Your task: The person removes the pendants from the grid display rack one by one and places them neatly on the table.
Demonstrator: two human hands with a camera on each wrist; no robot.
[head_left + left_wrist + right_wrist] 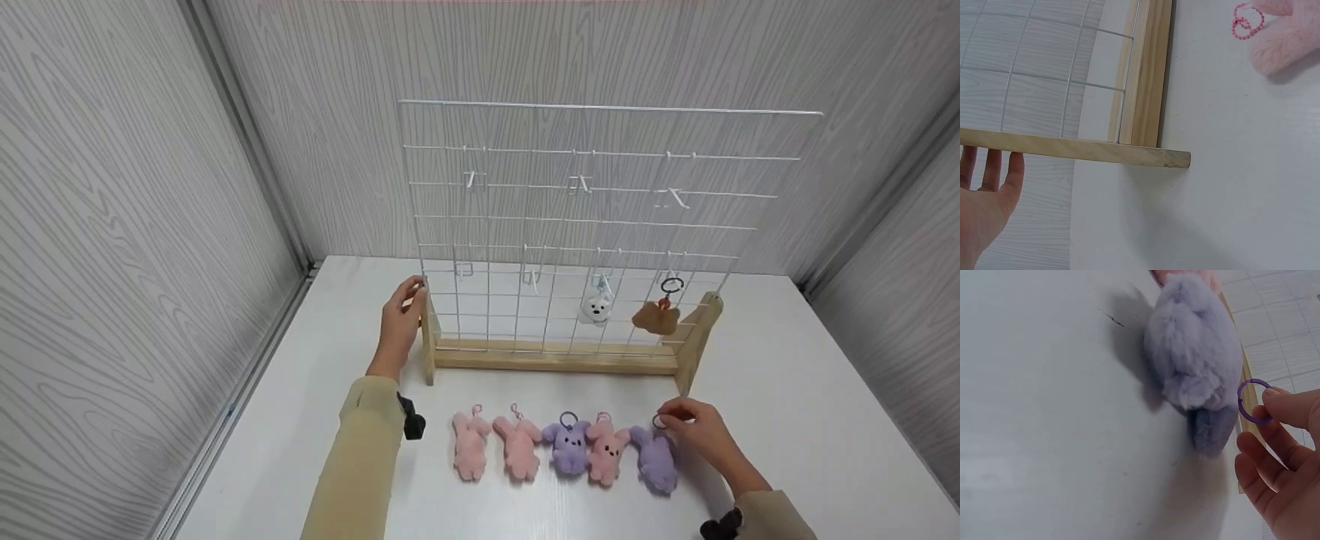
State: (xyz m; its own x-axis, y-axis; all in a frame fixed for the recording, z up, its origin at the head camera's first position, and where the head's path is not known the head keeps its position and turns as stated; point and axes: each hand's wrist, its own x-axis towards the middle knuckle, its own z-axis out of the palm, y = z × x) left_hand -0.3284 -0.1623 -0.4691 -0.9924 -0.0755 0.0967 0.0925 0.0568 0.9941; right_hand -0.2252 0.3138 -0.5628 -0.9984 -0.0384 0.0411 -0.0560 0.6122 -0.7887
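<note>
My right hand (701,431) pinches the purple ring (1246,417) of a fluffy purple plush keychain (657,461), thumb against forefinger. This plush is at the right end of a row on the white table, its back up in the right wrist view. My left hand (401,322) touches the left wooden upright (1081,149) of a wire grid display stand (555,356). Its fingertips rest against the outer side of the wood, with the fingers fairly straight. A white plush keychain (597,307) and a brown plush keychain (657,318) hang from the grid's lower hooks.
Left of the held plush lie a pink plush (606,454) and a purple plush (568,448), faces up. Two more pink plushes, one second from left (519,450) and one leftmost (471,448), lie beyond. Bare white hooks (581,184) stick out from the upper grid.
</note>
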